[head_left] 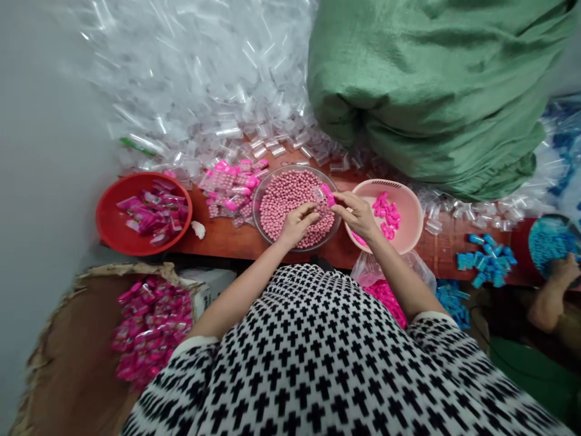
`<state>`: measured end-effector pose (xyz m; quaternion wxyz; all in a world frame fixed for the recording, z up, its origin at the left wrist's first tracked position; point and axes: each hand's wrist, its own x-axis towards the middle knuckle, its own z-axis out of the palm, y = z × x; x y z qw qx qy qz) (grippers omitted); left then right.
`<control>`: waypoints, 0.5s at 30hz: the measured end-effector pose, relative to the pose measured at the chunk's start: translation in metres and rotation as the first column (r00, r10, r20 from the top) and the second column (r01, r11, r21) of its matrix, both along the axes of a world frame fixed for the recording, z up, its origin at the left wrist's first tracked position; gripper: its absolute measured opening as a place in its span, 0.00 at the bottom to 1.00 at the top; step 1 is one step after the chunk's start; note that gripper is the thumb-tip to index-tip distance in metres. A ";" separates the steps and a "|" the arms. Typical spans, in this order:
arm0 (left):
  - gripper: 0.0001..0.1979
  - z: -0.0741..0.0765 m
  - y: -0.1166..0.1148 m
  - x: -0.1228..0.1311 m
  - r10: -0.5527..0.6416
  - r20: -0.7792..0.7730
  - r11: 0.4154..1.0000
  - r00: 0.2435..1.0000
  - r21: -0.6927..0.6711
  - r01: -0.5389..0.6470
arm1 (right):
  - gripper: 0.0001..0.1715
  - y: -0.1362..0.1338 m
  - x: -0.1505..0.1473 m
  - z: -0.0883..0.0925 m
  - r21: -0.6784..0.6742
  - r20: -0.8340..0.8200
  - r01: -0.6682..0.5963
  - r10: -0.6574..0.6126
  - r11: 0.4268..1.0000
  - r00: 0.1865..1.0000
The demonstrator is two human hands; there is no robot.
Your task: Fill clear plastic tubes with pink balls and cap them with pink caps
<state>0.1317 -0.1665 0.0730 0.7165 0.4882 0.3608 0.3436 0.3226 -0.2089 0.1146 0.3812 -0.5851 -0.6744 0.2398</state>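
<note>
A round bowl of pink beads (pixel 288 203) stands on the reddish wooden table. Above its right side, my left hand (pixel 299 223) has its fingers closed on a small clear container (pixel 318 194). From the right, my right hand (pixel 356 213) pinches a bright pink cap (pixel 327 195) at the container's end. Whether cap and container are joined cannot be told. Just right of the bowl, a pale pink basket (pixel 412 209) holds loose pink caps (pixel 387 213). Filled containers with pink caps (pixel 233 184) lie in a pile left of the bowl.
A red bowl (pixel 106 209) with pink packets is at the left, above a carton of packets (pixel 152 330). Clear containers (pixel 195 72) heap behind. A green sack (pixel 426 91) fills the back right. Another person's hand (pixel 565 269) is by blue beads (pixel 547 242).
</note>
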 end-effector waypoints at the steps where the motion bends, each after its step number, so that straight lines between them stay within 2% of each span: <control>1: 0.24 -0.002 0.001 -0.003 0.003 -0.030 0.999 1.000 0.037 -0.001 | 0.21 0.003 -0.002 0.003 0.017 0.060 -0.052 0.050 0.999 0.997; 4: 0.25 -0.007 0.001 -0.009 0.042 -0.083 0.996 0.996 0.082 -0.035 | 0.21 0.009 -0.010 0.007 0.036 0.211 -0.160 0.149 0.987 0.966; 8: 0.24 -0.007 -0.001 -0.013 0.089 -0.104 0.992 0.991 0.095 -0.079 | 0.20 0.010 -0.016 0.004 0.032 0.341 -0.222 0.198 0.975 0.919; 12: 0.18 0.002 0.000 -0.016 0.104 -0.150 0.971 0.983 0.231 -0.068 | 0.21 0.004 -0.020 -0.002 0.051 0.385 -0.223 0.187 0.973 0.904; 15: 0.11 0.009 0.004 -0.020 0.054 -0.205 0.956 0.977 0.293 0.008 | 0.22 0.000 -0.020 -0.007 -0.006 0.343 -0.211 0.200 0.977 0.918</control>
